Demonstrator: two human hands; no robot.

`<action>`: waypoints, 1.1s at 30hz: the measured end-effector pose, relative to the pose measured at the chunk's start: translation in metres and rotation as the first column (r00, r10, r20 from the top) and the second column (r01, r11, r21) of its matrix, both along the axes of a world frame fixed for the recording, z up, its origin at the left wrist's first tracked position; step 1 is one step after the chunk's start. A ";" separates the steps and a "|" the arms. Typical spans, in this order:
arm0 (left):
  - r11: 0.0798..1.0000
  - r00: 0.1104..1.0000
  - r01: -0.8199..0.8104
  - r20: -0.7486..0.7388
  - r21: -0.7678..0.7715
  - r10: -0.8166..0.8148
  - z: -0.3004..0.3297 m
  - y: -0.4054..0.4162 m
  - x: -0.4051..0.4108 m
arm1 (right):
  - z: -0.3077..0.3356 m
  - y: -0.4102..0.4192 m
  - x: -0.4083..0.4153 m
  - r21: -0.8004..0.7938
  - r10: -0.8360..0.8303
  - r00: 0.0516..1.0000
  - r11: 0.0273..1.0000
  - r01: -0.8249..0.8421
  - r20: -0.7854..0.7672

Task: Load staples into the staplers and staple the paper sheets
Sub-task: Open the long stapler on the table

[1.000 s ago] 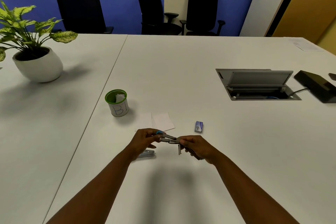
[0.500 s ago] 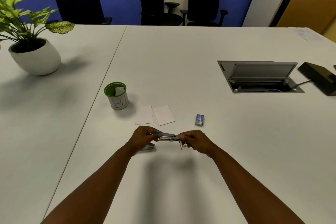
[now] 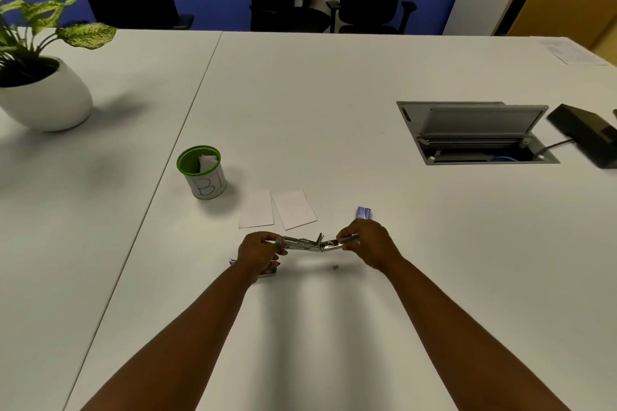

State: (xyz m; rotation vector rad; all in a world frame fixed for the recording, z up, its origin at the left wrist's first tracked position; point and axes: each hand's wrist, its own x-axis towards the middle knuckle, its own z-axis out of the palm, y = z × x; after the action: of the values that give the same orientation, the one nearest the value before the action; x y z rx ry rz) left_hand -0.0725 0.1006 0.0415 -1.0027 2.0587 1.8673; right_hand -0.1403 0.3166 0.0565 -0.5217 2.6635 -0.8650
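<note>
The two hands have moved apart since a moment ago, and the stapler between them is now swung wide open, almost in one long line. Before, the hands were close together and the stapler was folded up small.

The left hand is closed around one end of the stapler, the end with a little blue tip. The right hand is closed around the other end. The shiny metal middle shows in the gap between the hands, with a small part sticking up at the hinge. The stapler is held just above the table, not lying on it.

A tiny dark bit lies on the table just under the stapler, nearer the right hand. It is too small to tell what it is.

A second stapler lies flat on the table under the left hand, mostly hidden by it.

Two white paper sheets lie side by side on the table, just past the hands. A small blue staple box sits right behind the right hand. A white cup with a green rim stands to the left of the papers, with a folded bit of paper inside.
</note>
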 end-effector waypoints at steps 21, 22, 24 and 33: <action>0.870 0.966 0.257 0.115 -0.421 -0.230 -0.028 -0.010 -0.020 | -0.040 0.009 0.007 -0.011 -0.026 0.966 1.000 0.024 -0.256; 0.861 0.963 0.271 0.116 -0.430 -0.245 -0.028 -0.013 -0.020 | -0.041 0.010 0.010 0.014 0.042 0.971 0.999 -0.040 -0.233; 0.816 0.955 0.292 0.114 -0.499 -0.272 -0.027 -0.021 -0.021 | -0.043 0.010 0.014 0.067 0.124 0.984 0.991 -0.116 -0.129; 0.621 0.970 -0.089 -0.209 -0.778 -0.122 -0.001 -0.087 -0.008 | -0.045 -0.003 0.019 0.226 0.227 0.971 0.952 -0.204 -0.078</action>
State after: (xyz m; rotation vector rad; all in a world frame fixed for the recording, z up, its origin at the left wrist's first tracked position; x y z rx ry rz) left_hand -0.0809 0.0140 0.0407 -0.8971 3.1405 1.0384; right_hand -0.1217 0.3141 0.0110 -0.8033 2.6830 -0.4899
